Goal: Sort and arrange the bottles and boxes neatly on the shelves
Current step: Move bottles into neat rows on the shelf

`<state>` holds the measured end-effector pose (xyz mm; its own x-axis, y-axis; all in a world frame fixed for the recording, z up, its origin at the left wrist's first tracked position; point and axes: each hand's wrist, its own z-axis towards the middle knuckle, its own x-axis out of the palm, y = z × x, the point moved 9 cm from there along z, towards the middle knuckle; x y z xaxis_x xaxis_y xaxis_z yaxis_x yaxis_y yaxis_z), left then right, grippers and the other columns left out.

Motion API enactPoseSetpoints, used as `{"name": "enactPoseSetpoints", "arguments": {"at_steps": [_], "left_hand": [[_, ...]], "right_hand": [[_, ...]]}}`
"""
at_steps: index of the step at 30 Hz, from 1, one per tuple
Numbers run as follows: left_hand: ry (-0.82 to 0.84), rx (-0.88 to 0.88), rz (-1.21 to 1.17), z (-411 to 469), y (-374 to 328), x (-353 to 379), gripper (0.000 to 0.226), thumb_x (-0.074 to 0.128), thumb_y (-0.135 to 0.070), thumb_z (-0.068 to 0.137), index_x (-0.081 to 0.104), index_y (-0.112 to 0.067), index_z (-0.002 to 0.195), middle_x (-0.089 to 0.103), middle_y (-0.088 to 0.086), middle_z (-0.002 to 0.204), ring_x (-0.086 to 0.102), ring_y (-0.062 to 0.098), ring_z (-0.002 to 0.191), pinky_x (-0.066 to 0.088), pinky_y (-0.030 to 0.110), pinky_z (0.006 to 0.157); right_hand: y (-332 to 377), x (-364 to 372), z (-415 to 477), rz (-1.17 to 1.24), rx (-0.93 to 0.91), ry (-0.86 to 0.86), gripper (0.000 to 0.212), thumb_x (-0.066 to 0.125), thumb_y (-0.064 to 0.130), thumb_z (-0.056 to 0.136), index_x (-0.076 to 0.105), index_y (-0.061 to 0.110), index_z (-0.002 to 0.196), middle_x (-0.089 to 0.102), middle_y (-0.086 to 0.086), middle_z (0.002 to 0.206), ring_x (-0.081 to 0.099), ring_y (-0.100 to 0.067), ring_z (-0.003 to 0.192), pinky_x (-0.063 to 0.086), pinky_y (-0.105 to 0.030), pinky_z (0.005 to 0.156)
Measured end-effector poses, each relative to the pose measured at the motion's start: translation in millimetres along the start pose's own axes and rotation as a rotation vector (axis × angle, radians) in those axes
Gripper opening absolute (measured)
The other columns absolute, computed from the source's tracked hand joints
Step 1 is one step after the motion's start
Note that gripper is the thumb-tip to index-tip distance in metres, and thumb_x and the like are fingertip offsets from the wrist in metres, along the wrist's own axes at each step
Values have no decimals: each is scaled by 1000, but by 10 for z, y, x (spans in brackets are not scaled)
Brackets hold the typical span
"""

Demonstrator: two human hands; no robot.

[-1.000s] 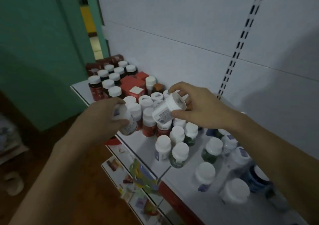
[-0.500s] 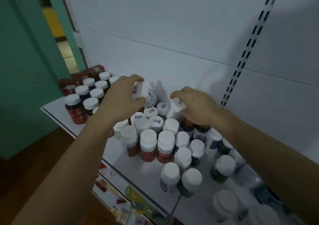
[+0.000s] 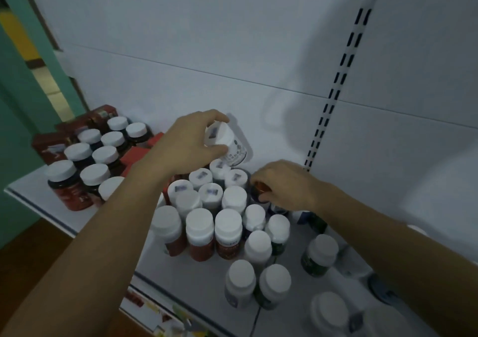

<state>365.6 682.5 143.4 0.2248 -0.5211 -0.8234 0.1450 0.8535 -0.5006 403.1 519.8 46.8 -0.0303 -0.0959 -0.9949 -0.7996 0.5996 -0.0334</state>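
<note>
- While the left hand (image 3: 190, 140) grips a tilted white bottle (image 3: 230, 145) by its cap above the cluster, the right hand (image 3: 287, 184) curls its fingers round an orange-capped bottle (image 3: 260, 187).
- Both bottles are at the back of the shelf (image 3: 186, 274).

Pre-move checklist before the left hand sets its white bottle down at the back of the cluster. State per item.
1. Grip: left hand holds the white bottle by its cap end, fingers round it: ok.
2. Bottle upright: it is tilted, base toward the back wall: not ok.
3. Free spot under it: hidden by the hand and the bottle: cannot tell.
4. Right hand out of the way: it grips a brown-topped bottle right beside the back row: not ok.
5. Back-row bottles standing upright: ok.
</note>
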Motion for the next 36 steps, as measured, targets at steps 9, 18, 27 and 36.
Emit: {"name": "enactPoseSetpoints", "arguments": {"at_steps": [9, 18, 27, 36], "left_hand": [[352, 225, 171, 124, -334, 979, 59, 79, -22, 77, 58, -28, 132, 57, -10, 134, 53, 12, 121, 43, 31, 101], [293, 251, 176, -51, -512, 893, 44, 68, -37, 93, 55, -32, 134, 58, -7, 124, 56, 8, 101, 51, 35, 91], [435, 465, 161, -467, -1259, 1089, 31, 67, -37, 93, 59, -32, 122, 60, -9, 114, 57, 13, 104, 48, 30, 88], [589, 657, 205, -573, -2209, 1910, 57, 55, -60, 91, 42, -38, 143, 47, -10, 133, 46, 16, 121, 43, 41, 102]], "right_hand": [[-315, -3, -457, 172, 104, 25, 59, 77, 34, 86, 54, 17, 139, 59, -4, 137, 53, -23, 125, 44, -39, 105], [-344, -279, -853, 128, 154, -46, 30, 64, 34, 97, 61, 26, 125, 64, 3, 113, 58, -18, 101, 50, -37, 88], [-534, -101, -1816, 139, 359, 83, 40, 54, 41, 101, 50, 30, 140, 60, 2, 125, 55, -18, 108, 46, -33, 92], [-848, -63, -3595, 232, 698, 73, 37, 58, 39, 100, 51, 36, 136, 60, 12, 123, 56, -11, 109, 45, -28, 90]]}}
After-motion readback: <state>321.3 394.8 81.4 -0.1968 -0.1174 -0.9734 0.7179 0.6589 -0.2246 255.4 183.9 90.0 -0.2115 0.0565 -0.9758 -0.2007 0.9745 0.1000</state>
